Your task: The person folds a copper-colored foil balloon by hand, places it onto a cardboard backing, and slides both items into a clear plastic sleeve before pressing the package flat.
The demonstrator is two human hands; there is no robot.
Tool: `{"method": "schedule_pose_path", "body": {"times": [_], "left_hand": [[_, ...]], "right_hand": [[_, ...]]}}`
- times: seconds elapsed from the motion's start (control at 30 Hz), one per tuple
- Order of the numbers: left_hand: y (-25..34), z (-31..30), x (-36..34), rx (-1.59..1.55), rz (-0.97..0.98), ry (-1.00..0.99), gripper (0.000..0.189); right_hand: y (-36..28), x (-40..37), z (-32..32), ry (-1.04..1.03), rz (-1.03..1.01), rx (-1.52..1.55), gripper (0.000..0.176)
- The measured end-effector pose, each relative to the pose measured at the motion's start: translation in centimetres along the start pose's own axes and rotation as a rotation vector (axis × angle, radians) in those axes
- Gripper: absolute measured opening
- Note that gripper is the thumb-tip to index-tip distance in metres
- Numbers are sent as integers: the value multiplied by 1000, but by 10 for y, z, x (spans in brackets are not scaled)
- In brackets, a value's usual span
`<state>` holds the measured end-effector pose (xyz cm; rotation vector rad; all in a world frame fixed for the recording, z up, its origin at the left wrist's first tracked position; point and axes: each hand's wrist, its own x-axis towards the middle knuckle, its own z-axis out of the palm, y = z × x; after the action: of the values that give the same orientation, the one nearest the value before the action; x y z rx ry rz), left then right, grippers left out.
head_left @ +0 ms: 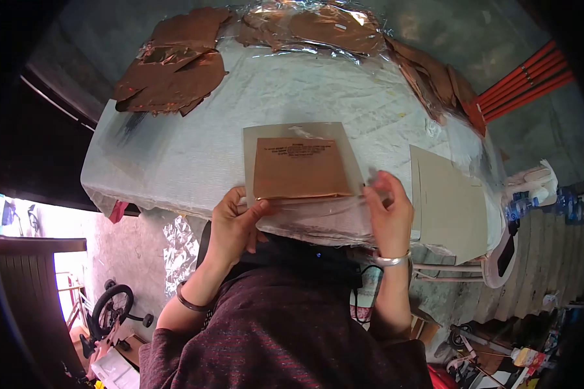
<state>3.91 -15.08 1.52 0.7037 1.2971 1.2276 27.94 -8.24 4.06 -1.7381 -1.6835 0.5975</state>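
Note:
A brown folded piece (302, 175) lies near the table's front edge inside a clear plastic bag (318, 211) with small dark print near its top. Under it, a grey cardboard sheet (352, 152) shows along the top and sides. My left hand (235, 223) pinches the bag's lower left corner, thumb on top at the brown piece's front edge. At the lower right, my right hand (390, 211) has curled fingers and its thumb at the bag's edge, closed on the thin film. The bag's clear flap stretches between both hands along the front.
A white cloth (194, 155) covers the table. Brown sheets (172, 81) are piled at the back left, with more brown pieces and shiny film (331, 29) along the far edge. Another grey cardboard (451, 204) rests at the right. Orange-red poles (525, 81) stand beyond.

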Motion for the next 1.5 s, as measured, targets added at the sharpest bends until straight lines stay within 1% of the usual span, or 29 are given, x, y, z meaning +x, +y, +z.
{"method": "schedule_pose_path", "body": {"times": [0.03, 0.1, 0.13, 0.2, 0.27, 0.3, 0.37, 0.4, 0.47, 0.5, 0.53, 0.6, 0.63, 0.67, 0.73, 0.77, 0.83, 0.87, 0.9, 0.93, 0.97, 1.0, 1.07, 1.17, 1.2, 1.27, 1.3, 1.37, 1.5], "left_hand": [[0, 1, 0, 8, -4, -5, 26], [-1, 2, 0, 18, -12, -8, 26], [-3, 2, 1, 13, -29, -13, 26], [-1, 0, 1, 12, -50, -15, 25], [8, -2, 0, 132, -48, -40, 33], [14, -4, -4, 131, -49, -33, 33], [25, -14, -13, 546, -13, -16, 43], [27, -19, -11, 548, -16, -18, 43], [29, -26, -6, 1036, 468, 153, 50], [41, -25, 1, 1112, 496, 62, 56], [44, -23, 14, 1111, 496, 59, 56], [48, -13, 43, 1175, 855, -239, 66], [47, -11, 51, 1261, 808, -338, 72], [45, -8, 56, 1240, 831, -372, 72], [40, -3, 58, 1450, 714, -363, 71], [38, -4, 59, 1470, 697, -383, 71], [42, -2, 59, 1474, 672, -414, 71], [44, -1, 59, 1489, 632, -413, 71], [44, -1, 59, 1496, 609, -424, 72], [44, -1, 60, 1488, 618, -436, 72], [45, 0, 60, 1505, 590, -434, 73], [45, 1, 60, 1522, 560, -431, 74], [44, 0, 60, 1511, 569, -429, 75], [43, 1, 59, 1509, 556, -417, 76], [44, 0, 59, 1511, 543, -417, 76], [42, -1, 61, 1504, 558, -412, 76], [43, -1, 60, 1497, 570, -416, 76], [45, -1, 61, 1491, 566, -417, 75], [45, -2, 61, 1480, 599, -407, 72]], "right_hand": [[-2, -1, 2, 3, 3, -1, 33], [-6, -2, 9, 133, -551, -134, 41], [-6, -2, 12, 130, -547, -131, 41], [-5, 2, 20, -235, -491, -34, 43], [5, 10, 28, -219, -487, -43, 40], [6, 13, 28, -225, -508, -57, 38], [9, 17, 30, -233, -529, -70, 35], [11, 17, 31, -214, -564, -72, 34], [13, 17, 31, -193, -589, -76, 32], [13, 17, 31, -187, -598, -83, 31], [12, 17, 31, -180, -610, -91, 30], [15, 19, 36, -172, -624, -55, 28], [17, 20, 35, -166, -637, -21, 27], [16, 21, 31, -195, -645, -19, 26], [17, 18, 27, -210, -637, -39, 28], [21, 17, 19, -192, -615, -58, 28], [33, 18, -5, -244, -477, 21, 28], [51, 25, -22, -131, -362, 33, 26], [62, 37, -46, -7, -214, 130, 22], [74, 57, -71, 95, -70, -8, 21], [76, 81, -96, 232, -1, -175, 22], [117, 108, -118, 323, -102, -350, 18], [177, 150, -145, 383, -95, -570, 16], [230, 181, -145, 306, -76, -659, 16], [228, 182, -144, 307, -76, -657, 16], [221, 187, -140, 335, 42, -697, 17], [214, 186, -138, 333, 43, -695, 17], [200, 184, -138, 288, 127, -777, 15], [199, 180, -146, 295, 50, -754, 15]]}}
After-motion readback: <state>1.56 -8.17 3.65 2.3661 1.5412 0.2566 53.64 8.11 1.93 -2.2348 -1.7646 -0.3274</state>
